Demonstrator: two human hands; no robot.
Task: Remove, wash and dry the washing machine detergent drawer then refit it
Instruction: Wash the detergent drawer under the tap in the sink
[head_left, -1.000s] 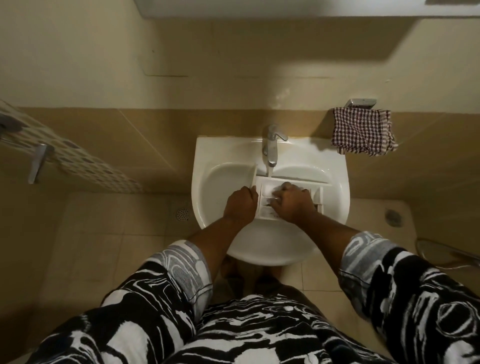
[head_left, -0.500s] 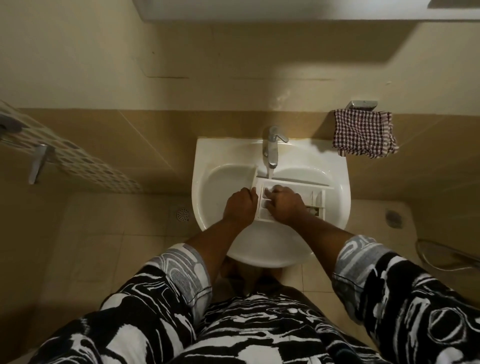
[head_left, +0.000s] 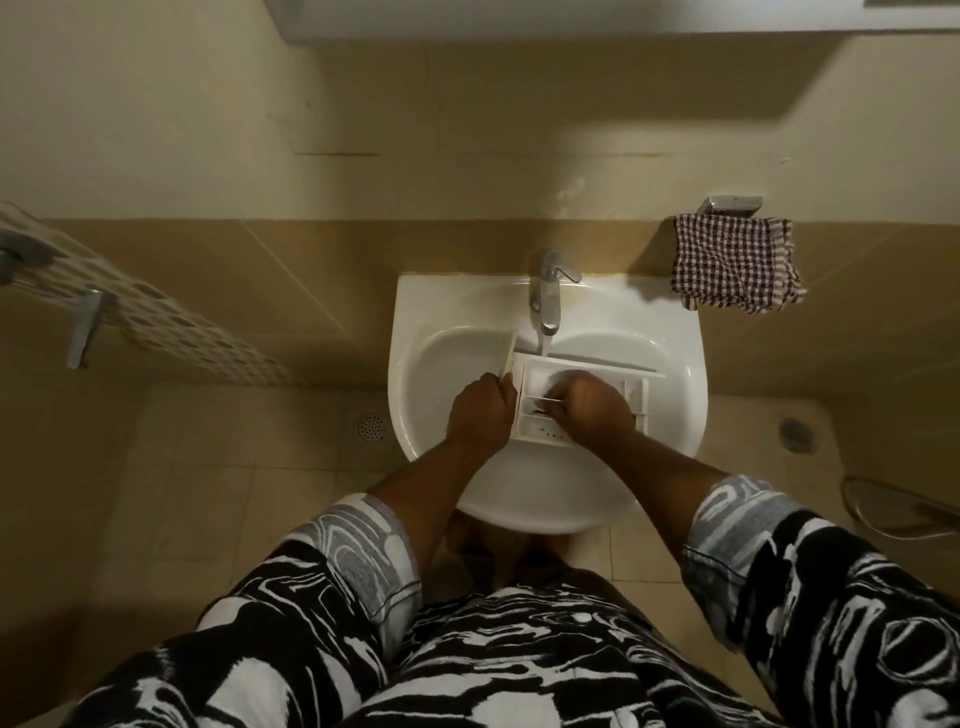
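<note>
While left hand (head_left: 478, 411) grips drawer (head_left: 535, 434) end, right hand (head_left: 587, 408) inside it

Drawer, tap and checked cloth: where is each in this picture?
drawer (head_left: 535, 431): head view, its near-left compartment.
tap (head_left: 548, 296): head view, its spout.
checked cloth (head_left: 735, 262): head view, its middle.

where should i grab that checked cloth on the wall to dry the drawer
Probably pinch the checked cloth near its top fold, just under the metal holder it hangs from, and lift it up and toward you. It hangs loose against the wall right of the sink, so the front is the open side; the right hand is nearest.
</note>
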